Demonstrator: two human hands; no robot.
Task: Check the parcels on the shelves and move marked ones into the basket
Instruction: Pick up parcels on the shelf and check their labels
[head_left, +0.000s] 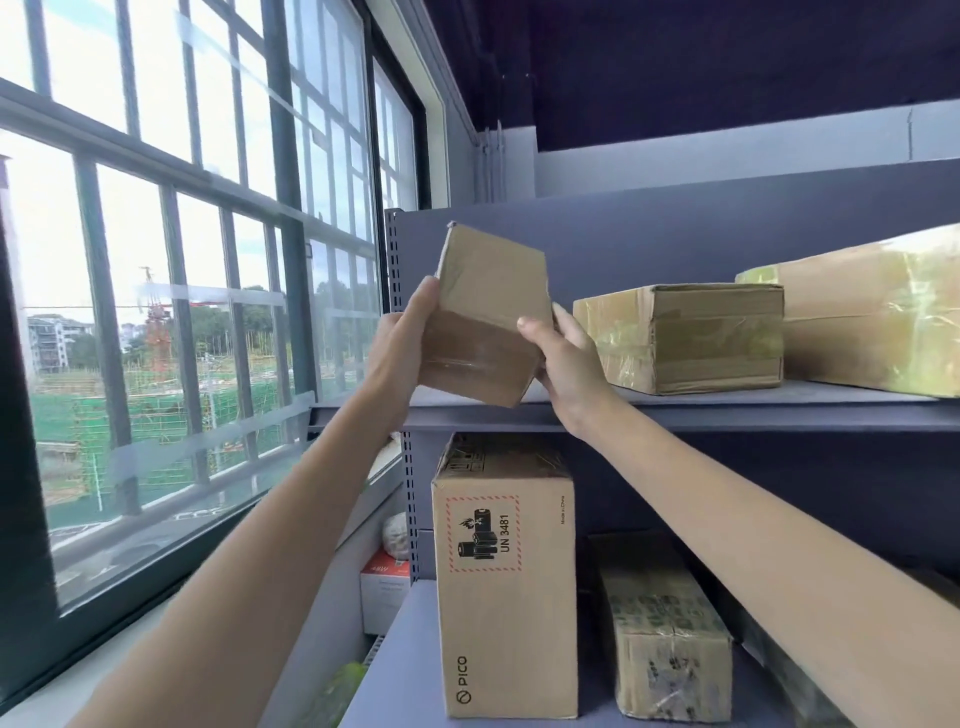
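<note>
You've got the small taped box tilted up off the top shelf, left hand and right hand clamping opposite sides; looks light and stiff, but that tape's probably slick, so hold the cardboard edges.

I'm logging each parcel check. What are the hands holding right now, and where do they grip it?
Both grip one small cardboard box, tilted: left hand on its left side, right hand on its right edge.
</note>
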